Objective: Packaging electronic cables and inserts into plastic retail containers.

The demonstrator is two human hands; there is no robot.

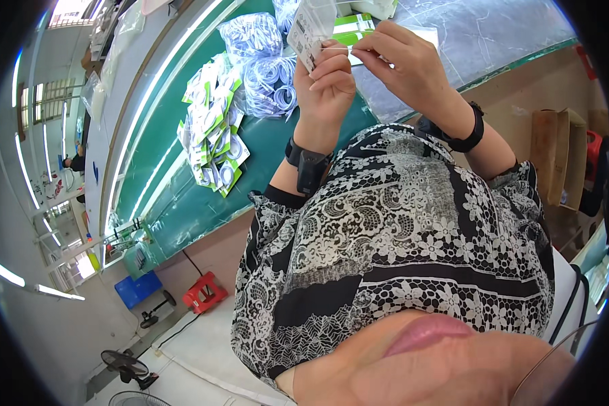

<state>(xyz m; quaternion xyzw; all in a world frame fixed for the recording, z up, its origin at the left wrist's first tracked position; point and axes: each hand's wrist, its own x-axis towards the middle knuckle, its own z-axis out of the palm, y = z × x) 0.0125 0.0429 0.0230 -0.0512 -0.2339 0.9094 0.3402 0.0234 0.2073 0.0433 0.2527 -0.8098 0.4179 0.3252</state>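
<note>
At the top middle, my left hand (326, 84) is closed on a pale packaging card (310, 30) with dark print, tilted upright. My right hand (407, 62) is beside it, thumb and fingers pinched together on a thin white strip (345, 49) that reaches across to the left fingertips. Its exact kind is too small to tell. Behind the hands lies a green-and-white card package (354, 28). Left of my left hand are clear bags of coiled white cables (269, 86) and a heap of green-and-white carded cable packs (213, 128).
The work table has a green top (155, 196) and a grey marbled sheet (480, 34) on the right. An open cardboard box (565, 159) stands at the lower right. A red stool (205, 292), a blue bin (137, 289) and a fan (125, 364) are at the lower left.
</note>
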